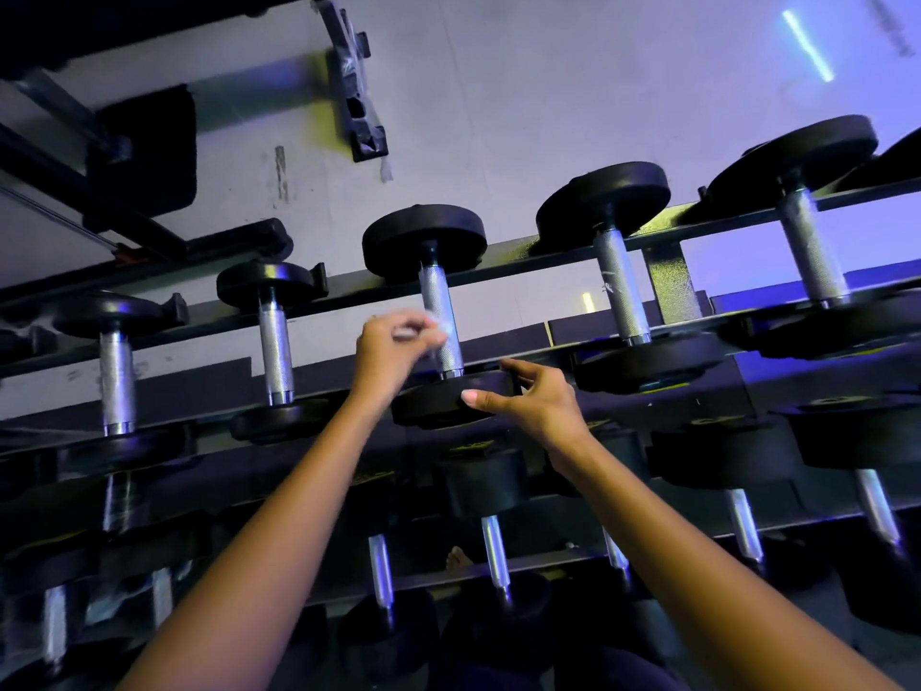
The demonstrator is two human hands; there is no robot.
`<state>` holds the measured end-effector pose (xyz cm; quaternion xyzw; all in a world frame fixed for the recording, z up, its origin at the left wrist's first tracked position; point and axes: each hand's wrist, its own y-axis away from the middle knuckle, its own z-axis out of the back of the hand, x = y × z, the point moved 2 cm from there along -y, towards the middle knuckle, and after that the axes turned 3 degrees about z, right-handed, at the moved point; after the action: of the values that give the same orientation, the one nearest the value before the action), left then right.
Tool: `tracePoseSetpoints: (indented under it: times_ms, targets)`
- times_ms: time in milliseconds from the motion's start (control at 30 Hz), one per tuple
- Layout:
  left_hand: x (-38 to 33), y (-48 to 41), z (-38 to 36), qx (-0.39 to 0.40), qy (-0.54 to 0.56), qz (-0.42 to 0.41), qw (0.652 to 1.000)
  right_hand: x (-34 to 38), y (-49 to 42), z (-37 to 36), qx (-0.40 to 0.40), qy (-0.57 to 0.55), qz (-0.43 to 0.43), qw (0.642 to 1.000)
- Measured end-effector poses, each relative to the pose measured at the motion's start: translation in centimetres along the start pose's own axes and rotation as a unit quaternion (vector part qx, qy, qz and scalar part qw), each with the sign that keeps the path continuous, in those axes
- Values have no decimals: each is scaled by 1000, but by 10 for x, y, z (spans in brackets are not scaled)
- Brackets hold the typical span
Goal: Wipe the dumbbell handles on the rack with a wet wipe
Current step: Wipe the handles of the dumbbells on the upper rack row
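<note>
Both my arms reach forward and up to the rack (pixel 668 276). The left hand (pixel 386 349), blurred, curls its fingers around the wet wipe (pixel 443 329), held against the middle dumbbell handle (pixel 436 291) on the upper tier. The right hand (pixel 536 399) clamps thumb and fingers on that dumbbell's near head (pixel 433 408).

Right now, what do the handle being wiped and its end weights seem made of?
Handle: bright silvery metal, likely chromed steel; fine knurled texture glints. End weights: matte black, probably rubber-coated; dull, no sharp glare.
</note>
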<state>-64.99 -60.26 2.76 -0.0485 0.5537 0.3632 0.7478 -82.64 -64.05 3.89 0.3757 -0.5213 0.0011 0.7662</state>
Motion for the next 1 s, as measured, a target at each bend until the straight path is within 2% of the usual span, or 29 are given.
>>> tracePoseSetpoints:
  times_ms: [67,100,200,300,367,467,500,567,633,700,767,867,933,1000]
  targets:
    - [6,18,4,64,34,62,995,0,0,0,2,-2,-1,1000]
    - [6,17,5,70,54,79,993,0,-1,0,0,-2,-2,1000]
    - [-2,-9,3,5,186,103,977,-3,-2,0,-7,-1,-10,1000]
    - [-3,-31,-2,-21,325,140,935,-7,-4,-1,-10,-13,-12,1000]
    - [6,-21,2,23,303,169,938,-7,-4,-1,-12,-19,-12,1000]
    - [21,2,12,121,189,215,951,-8,-4,-2,-15,-24,-13,1000]
    - [23,1,13,123,184,217,951,-8,-4,-2,-13,-24,-14,1000]
    - [18,-11,9,91,242,202,945,-8,-4,-1,-8,-22,-14,1000]
    - [10,-31,-2,51,352,200,913,-8,-4,-1,-9,-22,-15,1000]
    - [7,-41,-9,25,411,202,889,-7,-3,-1,-8,-27,-15,999]
    - [12,-32,-3,29,359,192,913,-8,-3,-1,-7,-34,-14,999]
    - [15,2,9,61,163,155,972,-7,-3,0,-7,-38,-17,999]
    - [9,4,8,30,75,74,994,-7,-3,0,-5,-36,-20,999]
    - [-5,-12,3,-16,-13,-45,999,-6,-3,0,-4,-38,-21,999]
